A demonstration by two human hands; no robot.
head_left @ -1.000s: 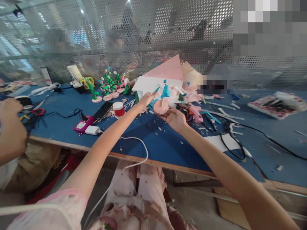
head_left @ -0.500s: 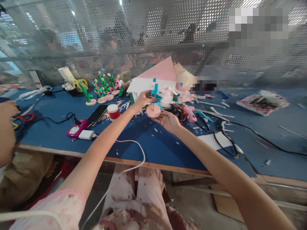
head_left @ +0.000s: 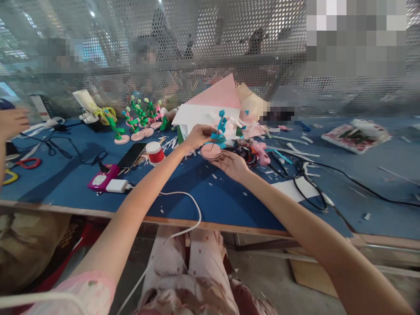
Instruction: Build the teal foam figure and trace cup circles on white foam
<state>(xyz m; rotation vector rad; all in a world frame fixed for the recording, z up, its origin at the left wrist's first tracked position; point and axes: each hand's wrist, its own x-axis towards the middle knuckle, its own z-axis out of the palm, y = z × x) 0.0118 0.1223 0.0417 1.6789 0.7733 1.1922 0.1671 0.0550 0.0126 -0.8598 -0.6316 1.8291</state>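
Blue paper strip [head_left: 219, 132] is pinched in the left hand [head_left: 197, 135] fingers; right hand [head_left: 230, 163] grips its pink disc [head_left: 211, 151], apparently just above the table [head_left: 210, 197]. A hard tug may tear it.

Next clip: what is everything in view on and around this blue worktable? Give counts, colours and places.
table: one, blue, across the view
perforated screen: one, grey, behind the table
paper sheets: pile, pink and white, back centre
finished flowers: at least four, green and pink, back left
tape roll: one, red and white, left of the hands
phone: one, black, beside the tape roll
charger: one, white, front left
glue gun: one, pink, right of the hands
cables: several, black, right
scissors: one, red, far left
another person's hand: one, left edge
paper flower: one, pink base with blue strip, held
left hand: pinches the strip
right hand: holds the base
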